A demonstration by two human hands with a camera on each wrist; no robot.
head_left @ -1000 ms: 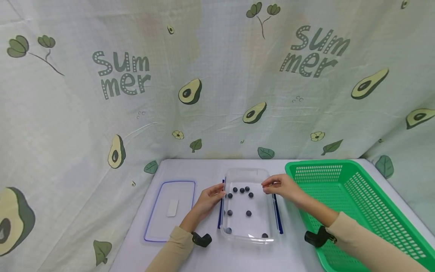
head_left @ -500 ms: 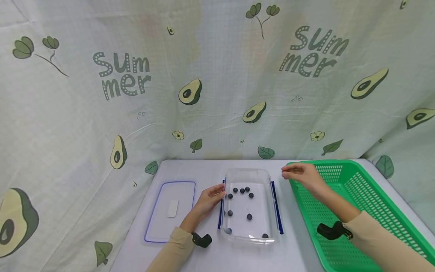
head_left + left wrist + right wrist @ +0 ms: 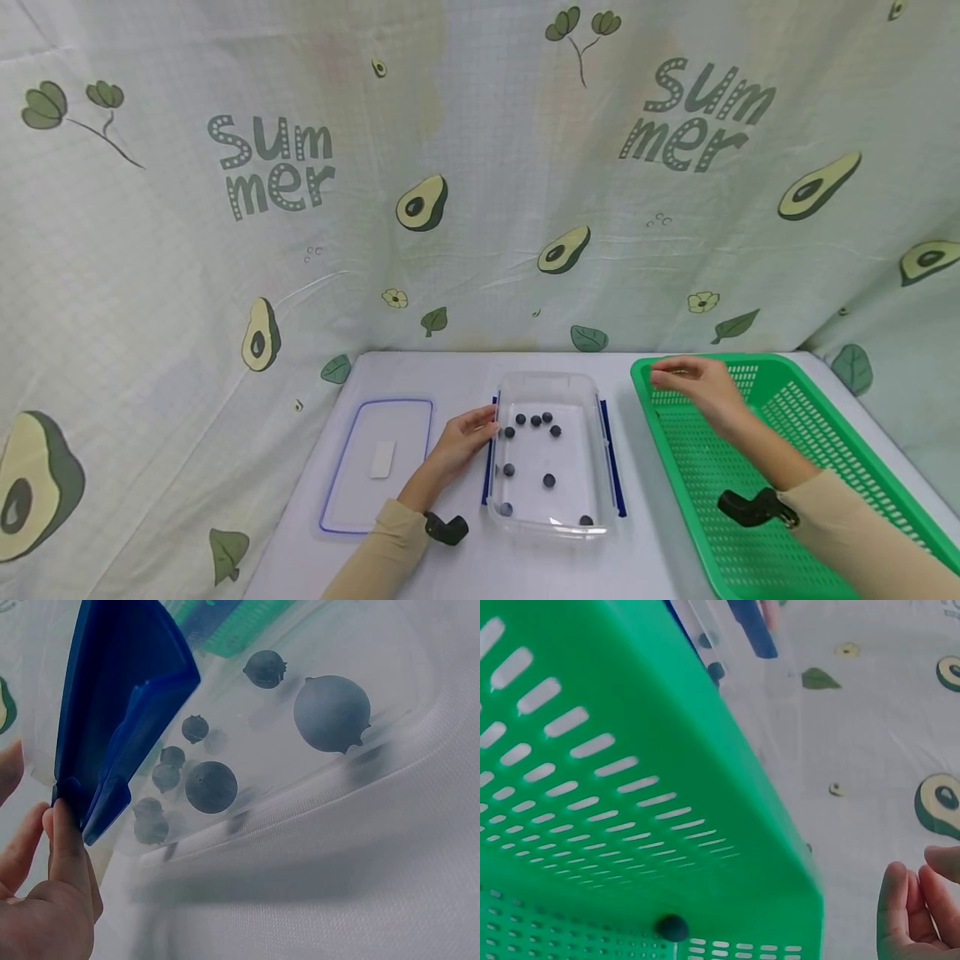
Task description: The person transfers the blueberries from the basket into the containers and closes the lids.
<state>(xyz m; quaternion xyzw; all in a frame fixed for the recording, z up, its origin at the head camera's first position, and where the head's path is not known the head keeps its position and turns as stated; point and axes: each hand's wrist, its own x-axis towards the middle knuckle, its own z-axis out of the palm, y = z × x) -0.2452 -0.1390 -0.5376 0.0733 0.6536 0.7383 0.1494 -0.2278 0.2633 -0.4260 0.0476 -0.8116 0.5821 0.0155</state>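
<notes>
A clear plastic food container stands mid-table with several blueberries scattered over its bottom. At its left wall, my left hand grips the side, thumb and fingers at the rim; the left wrist view shows the fingertips against the hanging blue latch. My right hand is above the far left corner of the green basket. In the right wrist view its thumb and fingertips are slightly apart, with nothing between them. One blueberry appears low in the basket's corner in that view.
The container's lid, clear with a blue seal, lies on the table to the left with a white rectangle on it. A second blue latch hangs on the container's right side. A printed cloth rises behind the table.
My right hand has moved right, from over the container to over the basket. One blueberry in the container has rolled slightly toward the near side. My left hand keeps its place.
</notes>
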